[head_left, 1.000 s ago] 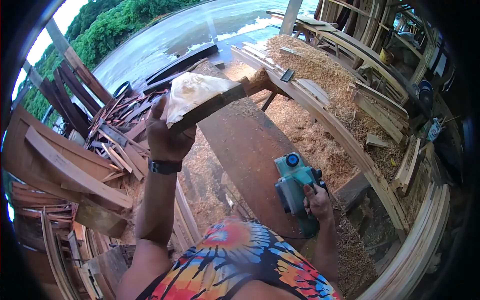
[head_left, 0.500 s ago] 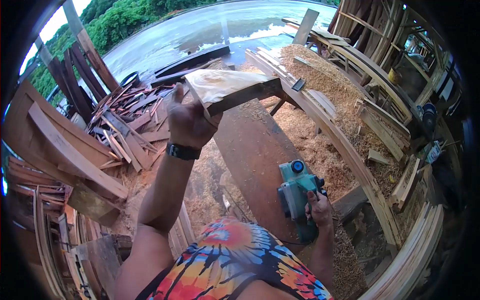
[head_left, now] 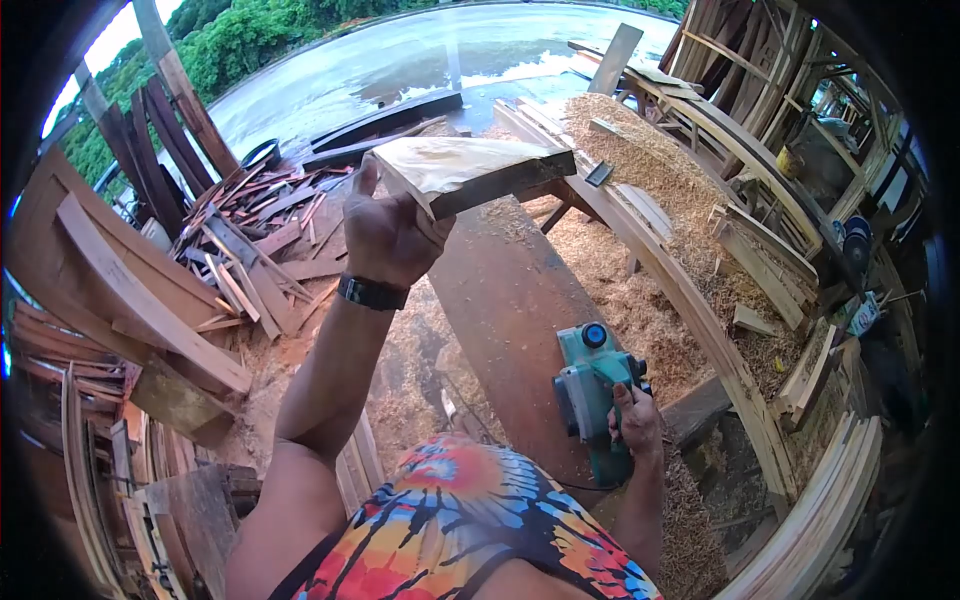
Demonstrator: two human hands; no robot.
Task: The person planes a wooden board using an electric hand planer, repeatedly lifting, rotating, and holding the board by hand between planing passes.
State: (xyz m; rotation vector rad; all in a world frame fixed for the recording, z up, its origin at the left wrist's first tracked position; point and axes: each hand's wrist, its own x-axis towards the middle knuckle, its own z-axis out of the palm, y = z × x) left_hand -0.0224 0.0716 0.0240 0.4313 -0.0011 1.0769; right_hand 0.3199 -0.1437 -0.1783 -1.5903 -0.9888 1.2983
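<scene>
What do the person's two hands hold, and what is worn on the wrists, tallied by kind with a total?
Wooden block, in the left hand: 1
Teal electric planer, in the right hand: 1
Black wristwatch, on the left wrist: 1
Total: 3

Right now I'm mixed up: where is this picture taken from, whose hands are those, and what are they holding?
There's no robot here, just a person using two bare hands. The camera sits on that person's head, looking forward and down, so you see their own arms and colourful patterned top.

The left hand holds up a thick wooden piece with a pale top and dark side. The right hand grips a teal electric tool, perhaps a planer for smoothing wood. It seems to rest on a long, flat, brown wooden board, where some pale bits are scattered too. Beyond are heaps of light-brown curly wood shavings.
</scene>
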